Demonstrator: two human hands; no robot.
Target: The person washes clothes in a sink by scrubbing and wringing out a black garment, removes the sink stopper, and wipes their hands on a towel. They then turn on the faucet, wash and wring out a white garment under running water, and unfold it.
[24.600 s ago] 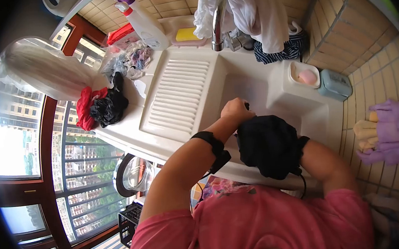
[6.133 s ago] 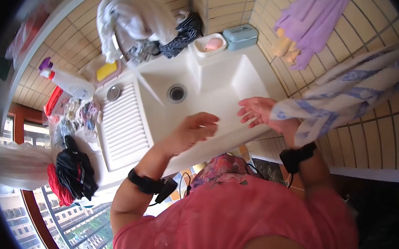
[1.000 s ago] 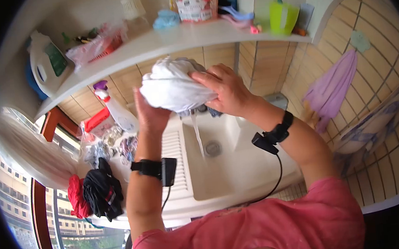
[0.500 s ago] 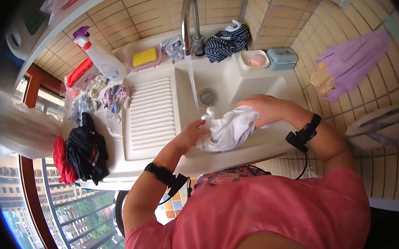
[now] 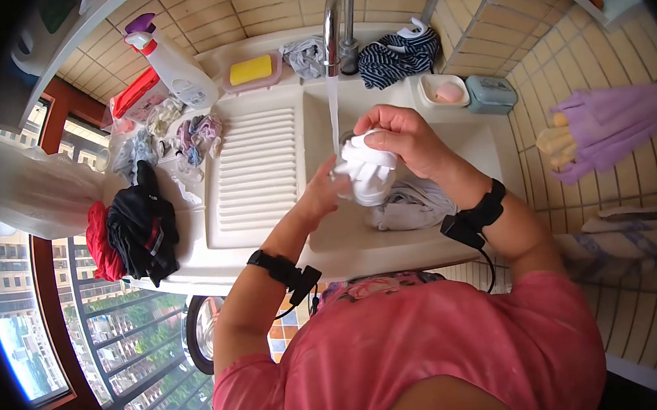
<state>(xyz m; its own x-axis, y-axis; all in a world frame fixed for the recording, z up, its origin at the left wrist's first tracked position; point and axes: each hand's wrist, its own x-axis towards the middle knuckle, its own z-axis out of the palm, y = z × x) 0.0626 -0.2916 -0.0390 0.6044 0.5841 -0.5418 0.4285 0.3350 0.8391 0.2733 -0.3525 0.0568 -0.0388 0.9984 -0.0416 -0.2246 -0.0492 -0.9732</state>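
Note:
Over the sink (image 5: 426,253), my right hand (image 5: 405,137) grips a bunched white cloth (image 5: 371,171), thumb on top and fingers behind it. My left hand (image 5: 320,192) is at the cloth's left side, its fingers blurred by motion, so its hold cannot be made out. Water runs from the chrome faucet (image 5: 334,29) in a stream just beside the cloth. A greyish-white cloth (image 5: 413,204) lies in the sink below my right hand. The drain is mostly hidden behind the white cloth and my right hand.
Left of the basin is a ridged washboard (image 5: 255,172). Beyond it are small cloths (image 5: 198,138), black clothing (image 5: 143,229), red cloth (image 5: 102,244) and a spray bottle (image 5: 176,74). A yellow sponge (image 5: 251,69), striped cloth (image 5: 400,56), soap dish (image 5: 443,91) and blue-grey box (image 5: 491,94) line the back.
The white cloth has moved up toward the water stream and is bunched smaller. A greyish-white cloth now shows in the sink below it. My right hand has shifted left and up.

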